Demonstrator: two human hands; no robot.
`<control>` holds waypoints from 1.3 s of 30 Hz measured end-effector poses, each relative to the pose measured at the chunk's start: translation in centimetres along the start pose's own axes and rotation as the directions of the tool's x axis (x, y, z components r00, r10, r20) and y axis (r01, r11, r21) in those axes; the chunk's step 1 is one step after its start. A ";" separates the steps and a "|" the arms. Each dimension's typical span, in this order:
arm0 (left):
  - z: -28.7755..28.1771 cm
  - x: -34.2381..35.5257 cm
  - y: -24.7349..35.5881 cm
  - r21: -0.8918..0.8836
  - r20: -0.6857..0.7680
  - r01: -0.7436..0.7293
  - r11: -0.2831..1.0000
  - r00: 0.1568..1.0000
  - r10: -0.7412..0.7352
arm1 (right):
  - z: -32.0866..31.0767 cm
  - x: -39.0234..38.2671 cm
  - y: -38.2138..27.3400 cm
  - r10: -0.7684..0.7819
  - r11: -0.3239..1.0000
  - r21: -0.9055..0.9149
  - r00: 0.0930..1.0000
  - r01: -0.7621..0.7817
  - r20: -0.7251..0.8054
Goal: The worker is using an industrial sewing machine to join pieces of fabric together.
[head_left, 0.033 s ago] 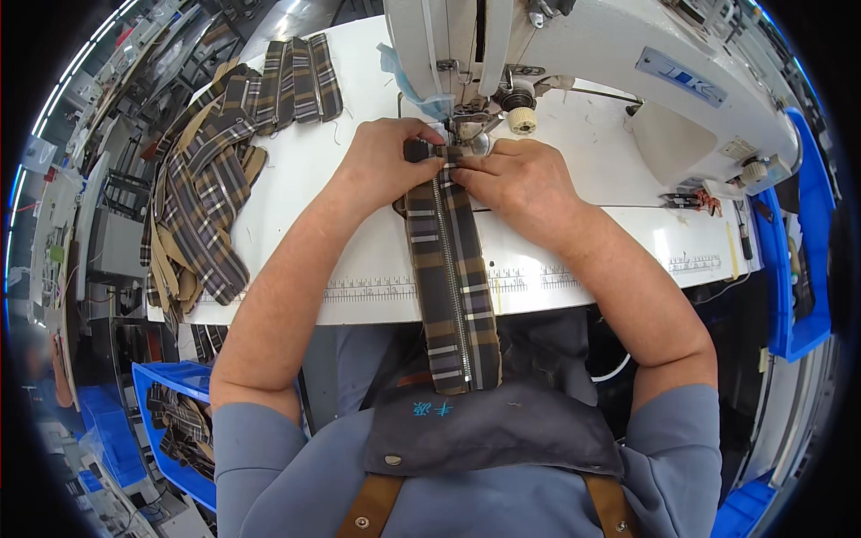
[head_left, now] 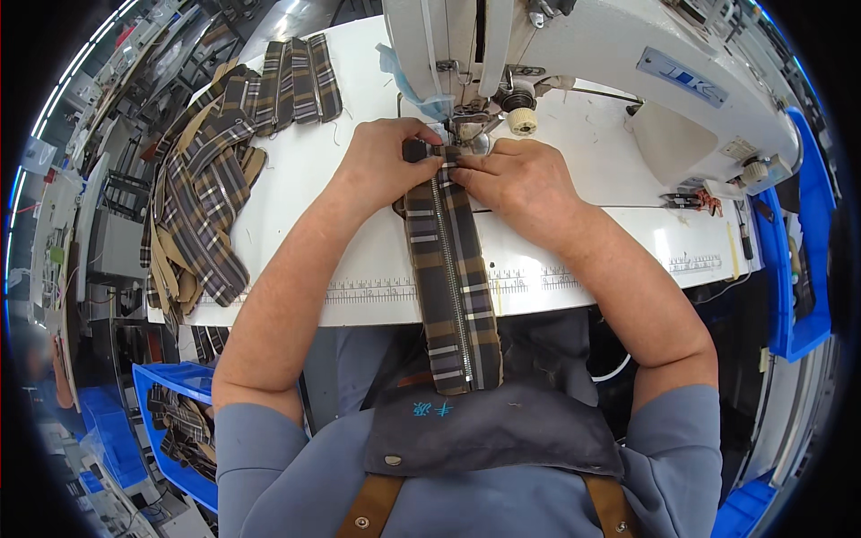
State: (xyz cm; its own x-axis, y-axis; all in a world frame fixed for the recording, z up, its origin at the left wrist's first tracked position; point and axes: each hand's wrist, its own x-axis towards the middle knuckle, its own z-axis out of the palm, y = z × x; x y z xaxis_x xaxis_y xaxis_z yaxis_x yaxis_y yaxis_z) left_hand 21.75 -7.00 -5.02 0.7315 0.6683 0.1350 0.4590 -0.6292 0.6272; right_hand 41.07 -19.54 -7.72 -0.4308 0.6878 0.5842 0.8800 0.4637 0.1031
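Note:
A plaid fabric strip (head_left: 439, 278) with a metal zipper down its middle runs from the sewing machine's presser foot (head_left: 469, 127) toward me and hangs over the table's front edge. My left hand (head_left: 387, 161) pinches the left side of its far end, thumb and forefinger closed on the cloth. On the other side my right hand (head_left: 522, 184) presses its fingers together on the same end, just in front of the foot. The fingertips of both hands nearly meet there, and they partly hide the cloth under them.
The white sewing machine (head_left: 574, 54) stands over the table's far side. Plaid zipper strips (head_left: 211, 179) lie heaped at left. Blue bins stand low at left (head_left: 170, 368) and at right (head_left: 798, 314). Small tools (head_left: 691, 201) lie near the machine's base. A ruler scale (head_left: 377, 290) marks the front edge.

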 end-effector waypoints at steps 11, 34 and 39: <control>0.5 0.5 0.0 0.033 -0.076 0.010 0.999 0.997 -0.007 | 0.3 0.4 0.0 0.094 0.995 -0.023 0.996 -0.094 0.011; 2.8 -4.7 0.0 0.259 -0.053 -0.352 0.900 0.925 0.377 | -0.9 0.2 -0.2 0.193 0.974 0.110 0.979 -0.200 0.069; 2.7 -4.7 0.0 0.262 -0.075 -0.329 0.907 0.930 0.359 | -0.9 0.3 -0.3 0.197 0.973 0.109 0.979 -0.202 0.054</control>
State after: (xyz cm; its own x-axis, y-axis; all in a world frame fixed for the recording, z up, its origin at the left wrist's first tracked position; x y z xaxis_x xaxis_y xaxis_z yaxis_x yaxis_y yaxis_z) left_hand 19.71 -11.23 -7.72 0.8074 0.4260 0.4083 0.3083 -0.8945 0.3237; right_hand 40.83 -20.00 -6.86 -0.2591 0.7949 0.5486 0.9219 0.3730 -0.1050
